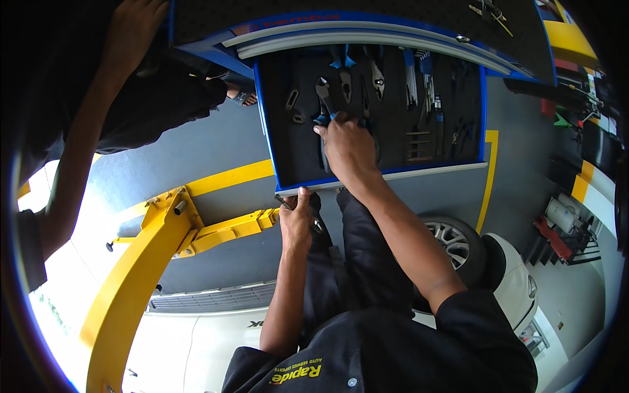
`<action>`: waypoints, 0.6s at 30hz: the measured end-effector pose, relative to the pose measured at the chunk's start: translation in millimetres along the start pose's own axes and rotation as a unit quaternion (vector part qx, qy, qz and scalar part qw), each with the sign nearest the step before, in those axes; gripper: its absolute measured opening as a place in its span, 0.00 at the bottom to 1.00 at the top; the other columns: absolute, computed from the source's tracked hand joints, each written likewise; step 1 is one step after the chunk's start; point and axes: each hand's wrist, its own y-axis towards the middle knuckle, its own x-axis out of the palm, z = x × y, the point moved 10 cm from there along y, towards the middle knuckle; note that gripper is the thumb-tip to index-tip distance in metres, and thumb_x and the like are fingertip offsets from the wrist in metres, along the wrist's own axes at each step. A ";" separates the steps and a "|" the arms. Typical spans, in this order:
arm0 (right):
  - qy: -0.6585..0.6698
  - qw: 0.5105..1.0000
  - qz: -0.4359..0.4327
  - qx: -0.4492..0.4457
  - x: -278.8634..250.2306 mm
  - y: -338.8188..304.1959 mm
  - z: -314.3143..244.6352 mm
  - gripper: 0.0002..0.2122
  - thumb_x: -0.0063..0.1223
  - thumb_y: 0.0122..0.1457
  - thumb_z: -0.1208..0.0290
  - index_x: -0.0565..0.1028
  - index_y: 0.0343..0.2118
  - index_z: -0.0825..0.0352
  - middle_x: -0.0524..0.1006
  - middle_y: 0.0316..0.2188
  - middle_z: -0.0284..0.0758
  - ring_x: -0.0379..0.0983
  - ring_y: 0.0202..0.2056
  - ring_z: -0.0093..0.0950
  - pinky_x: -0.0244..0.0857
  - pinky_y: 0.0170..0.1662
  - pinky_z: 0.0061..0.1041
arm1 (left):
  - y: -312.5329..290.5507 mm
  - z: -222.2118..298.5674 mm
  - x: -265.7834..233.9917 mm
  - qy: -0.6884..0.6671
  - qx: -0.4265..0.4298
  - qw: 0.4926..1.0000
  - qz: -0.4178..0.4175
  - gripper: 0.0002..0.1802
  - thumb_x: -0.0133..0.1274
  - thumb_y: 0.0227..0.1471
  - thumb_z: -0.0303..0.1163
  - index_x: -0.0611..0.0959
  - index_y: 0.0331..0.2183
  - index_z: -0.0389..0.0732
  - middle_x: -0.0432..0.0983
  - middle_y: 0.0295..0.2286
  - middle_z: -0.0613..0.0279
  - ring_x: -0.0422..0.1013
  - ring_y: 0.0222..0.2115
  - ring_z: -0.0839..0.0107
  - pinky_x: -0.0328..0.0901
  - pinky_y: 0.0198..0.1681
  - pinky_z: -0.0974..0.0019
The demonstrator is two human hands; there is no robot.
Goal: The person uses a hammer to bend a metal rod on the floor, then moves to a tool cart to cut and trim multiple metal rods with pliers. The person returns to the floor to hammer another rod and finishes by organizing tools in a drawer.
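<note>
An open blue tool drawer point(277, 171) with dark foam lining is in front of me. My right hand point(350, 147) is over its left half, fingers closed round the blue-handled pliers point(325, 93), whose metal jaws point away from me. My left hand point(297, 219) is closed at the drawer's front edge, thumb up against the rim. A slim metal tool point(318, 226) shows partly beside its fingers; its kind is hidden. Beyond my right hand lie other pliers point(345, 85) and slip-joint pliers point(378, 82). Sets of hex keys point(411, 75) lie further right.
The blue tool cabinet point(393, 33) has keys point(491, 14) on top. Another person's arm point(98, 124) reaches in at the left. A yellow lift arm point(223, 232) stands left of my legs. Behind me are a white vehicle point(196, 334) and a wheel point(452, 245).
</note>
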 end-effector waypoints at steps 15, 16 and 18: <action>0.065 0.988 -0.131 0.051 11.8 14.6 19.7 0.23 0.63 0.64 0.48 0.83 0.32 0.70 0.85 0.30 0.47 0.85 0.36 0.48 0.78 0.40 0.45 | 42.0 -52.2 -21.2 -0.211 0.083 0.974 -0.022 0.30 0.57 0.57 0.69 0.77 0.37 0.51 0.67 0.27 0.76 0.55 0.20 0.79 0.57 0.29 0.71; 0.049 0.993 -0.105 0.038 7.4 15.8 19.4 0.23 0.63 0.64 0.49 0.83 0.32 0.70 0.84 0.29 0.47 0.86 0.35 0.47 0.78 0.39 0.45 | 45.4 -56.8 -23.4 -0.189 0.114 0.975 -0.017 0.33 0.55 0.55 0.73 0.78 0.39 0.52 0.68 0.28 0.77 0.55 0.21 0.79 0.58 0.31 0.71; 0.039 0.994 -0.106 0.011 7.5 17.8 15.4 0.22 0.62 0.66 0.50 0.83 0.32 0.70 0.84 0.27 0.47 0.86 0.34 0.46 0.77 0.37 0.44 | 52.5 -53.6 -25.0 -0.091 0.195 0.976 -0.023 0.35 0.54 0.53 0.76 0.79 0.41 0.53 0.68 0.28 0.77 0.55 0.21 0.79 0.58 0.31 0.70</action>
